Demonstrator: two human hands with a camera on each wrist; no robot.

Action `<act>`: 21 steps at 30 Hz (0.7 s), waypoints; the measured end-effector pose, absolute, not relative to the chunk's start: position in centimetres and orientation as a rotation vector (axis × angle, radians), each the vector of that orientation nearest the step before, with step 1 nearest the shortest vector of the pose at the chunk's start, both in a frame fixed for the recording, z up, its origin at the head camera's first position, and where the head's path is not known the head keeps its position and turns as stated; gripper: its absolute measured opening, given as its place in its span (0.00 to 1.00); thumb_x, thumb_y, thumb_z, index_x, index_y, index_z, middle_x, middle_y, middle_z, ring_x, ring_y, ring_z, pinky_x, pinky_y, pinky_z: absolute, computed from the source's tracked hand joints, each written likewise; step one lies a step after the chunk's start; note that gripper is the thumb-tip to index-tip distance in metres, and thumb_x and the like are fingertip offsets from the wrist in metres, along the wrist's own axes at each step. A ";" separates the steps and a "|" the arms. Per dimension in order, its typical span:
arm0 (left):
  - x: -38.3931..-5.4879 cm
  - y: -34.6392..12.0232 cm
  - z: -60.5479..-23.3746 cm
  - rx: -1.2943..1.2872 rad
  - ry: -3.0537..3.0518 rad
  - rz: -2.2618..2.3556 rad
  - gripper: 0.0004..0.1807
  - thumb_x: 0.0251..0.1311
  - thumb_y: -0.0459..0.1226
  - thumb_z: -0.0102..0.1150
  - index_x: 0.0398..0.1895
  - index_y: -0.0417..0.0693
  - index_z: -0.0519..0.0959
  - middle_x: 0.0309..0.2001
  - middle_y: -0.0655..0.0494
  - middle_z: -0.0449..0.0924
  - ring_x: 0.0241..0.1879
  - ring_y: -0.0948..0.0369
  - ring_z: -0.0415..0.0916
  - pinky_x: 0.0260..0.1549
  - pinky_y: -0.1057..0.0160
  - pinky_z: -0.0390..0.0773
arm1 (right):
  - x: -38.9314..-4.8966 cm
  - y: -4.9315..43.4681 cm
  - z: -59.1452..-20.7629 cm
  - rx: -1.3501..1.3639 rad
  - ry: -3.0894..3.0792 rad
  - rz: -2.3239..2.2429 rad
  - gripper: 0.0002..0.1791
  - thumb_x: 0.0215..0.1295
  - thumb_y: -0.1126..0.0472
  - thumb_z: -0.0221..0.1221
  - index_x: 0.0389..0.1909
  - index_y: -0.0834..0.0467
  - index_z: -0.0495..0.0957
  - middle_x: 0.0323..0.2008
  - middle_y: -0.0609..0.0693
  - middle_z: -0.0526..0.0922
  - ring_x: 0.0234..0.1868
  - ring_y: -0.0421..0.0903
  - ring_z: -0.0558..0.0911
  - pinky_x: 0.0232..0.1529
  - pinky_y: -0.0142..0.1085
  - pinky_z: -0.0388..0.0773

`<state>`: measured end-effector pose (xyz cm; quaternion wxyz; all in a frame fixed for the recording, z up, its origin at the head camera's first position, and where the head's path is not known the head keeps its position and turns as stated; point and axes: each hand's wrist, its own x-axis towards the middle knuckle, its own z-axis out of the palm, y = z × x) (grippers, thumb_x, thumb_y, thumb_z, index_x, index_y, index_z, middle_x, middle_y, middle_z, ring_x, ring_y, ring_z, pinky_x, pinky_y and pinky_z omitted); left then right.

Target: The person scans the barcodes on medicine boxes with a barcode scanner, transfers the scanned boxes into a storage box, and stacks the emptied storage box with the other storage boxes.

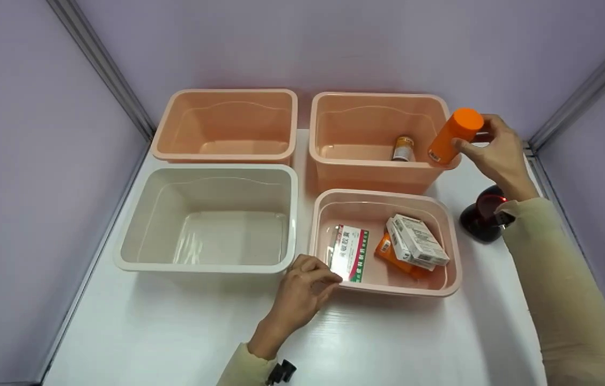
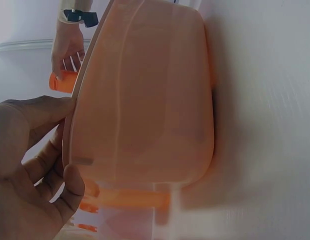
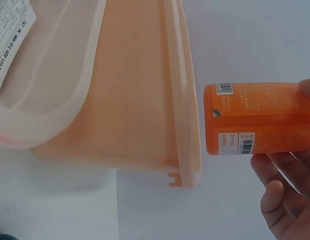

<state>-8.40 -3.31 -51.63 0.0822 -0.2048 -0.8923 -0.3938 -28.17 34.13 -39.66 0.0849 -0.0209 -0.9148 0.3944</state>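
My right hand [image 1: 501,158] holds an orange bottle [image 1: 451,138] with an orange cap, tilted, at the right end of the back right peach bin [image 1: 367,178]. In the right wrist view, the bottle [image 3: 260,125] shows barcodes and small print. My left hand [image 1: 297,294] pinches the front left corner of the rim of the front right pink bin [image 1: 393,290]. Inside that bin lie a white, red and green medicine box [image 1: 349,253], white boxes [image 1: 419,240] and an orange package [image 1: 391,254]. A small brown and white container [image 1: 403,148] sits in the back right bin.
At the left, a peach bin [image 1: 224,158] stands behind a white bin [image 1: 206,268]. A dark round object [image 1: 478,221] is on the white table [image 1: 174,327], by my right forearm. Pale walls [image 1: 302,43] enclose the table at the back and sides.
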 end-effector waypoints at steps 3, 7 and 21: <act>-8.3 -3.3 -51.6 -0.615 -2.653 -1.181 0.04 0.58 0.42 0.71 0.36 0.59 0.88 0.37 0.65 0.80 0.48 0.64 0.73 0.52 0.60 0.73 | -28.5 33.8 -39.9 -0.046 -2.717 1.168 0.36 0.60 0.43 0.67 0.66 0.52 0.71 0.56 0.52 0.78 0.52 0.44 0.77 0.49 0.34 0.73; -8.3 -3.3 -51.5 -0.620 -2.639 -1.195 0.04 0.58 0.42 0.71 0.36 0.59 0.88 0.36 0.65 0.80 0.48 0.64 0.73 0.52 0.61 0.73 | -28.9 33.2 -40.2 -0.057 -2.716 1.166 0.37 0.60 0.43 0.67 0.67 0.53 0.70 0.59 0.56 0.77 0.54 0.48 0.78 0.51 0.36 0.76; -8.3 -3.3 -51.5 -0.600 -2.675 -1.194 0.05 0.56 0.40 0.72 0.36 0.59 0.88 0.37 0.66 0.80 0.48 0.64 0.73 0.53 0.61 0.72 | -30.0 31.4 -41.7 -0.062 -2.736 1.196 0.38 0.60 0.45 0.67 0.68 0.56 0.68 0.60 0.58 0.77 0.58 0.54 0.79 0.59 0.47 0.79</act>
